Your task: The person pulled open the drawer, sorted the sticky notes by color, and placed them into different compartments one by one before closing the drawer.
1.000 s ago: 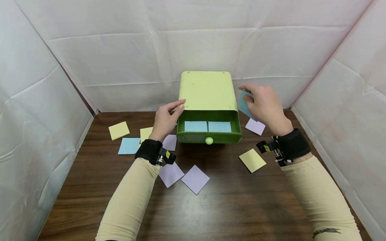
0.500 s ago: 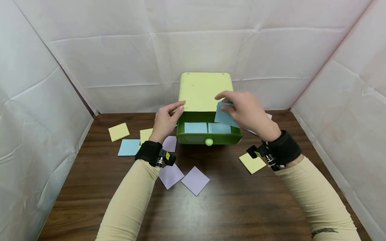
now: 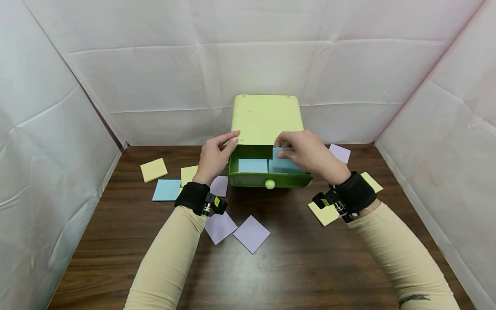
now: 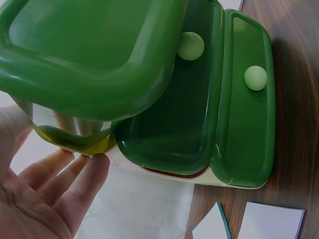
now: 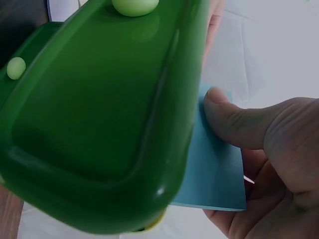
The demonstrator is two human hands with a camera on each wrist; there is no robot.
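Pinched between thumb and fingers of my right hand [image 3: 310, 153] is a blue sticky note [image 3: 282, 151], thumb pressed flat on its face in the right wrist view [image 5: 219, 164]. Note sits over the right half of the open drawer [image 3: 270, 180], tilted, its lower edge down inside the drawer; I can't tell if it touches the blue note already lying under it. Right forearm comes in from lower right, wrist bent inward over the drawer's right front corner, black wrist strap on.

Left hand [image 3: 215, 155] is relaxed, fingers straight, fingertips resting on the front left corner of the light green drawer box [image 3: 267, 118]; it holds nothing. In the left wrist view the palm [image 4: 45, 194] is spread beside the box's corner. Left forearm comes up from lower left, nearly straight.

Another blue note [image 3: 252, 165] lies flat in the drawer's left half. Drawer has a pale round knob [image 3: 270, 184] at its front.

On the brown table [image 3: 294, 267]: yellow note [image 3: 153, 169] and blue note [image 3: 166, 190] at left, two purple notes [image 3: 251, 234] near the front, yellow note [image 3: 324, 214] under my right wrist, purple note [image 3: 339, 153] at right rear.

No readable writing or labels on anything.
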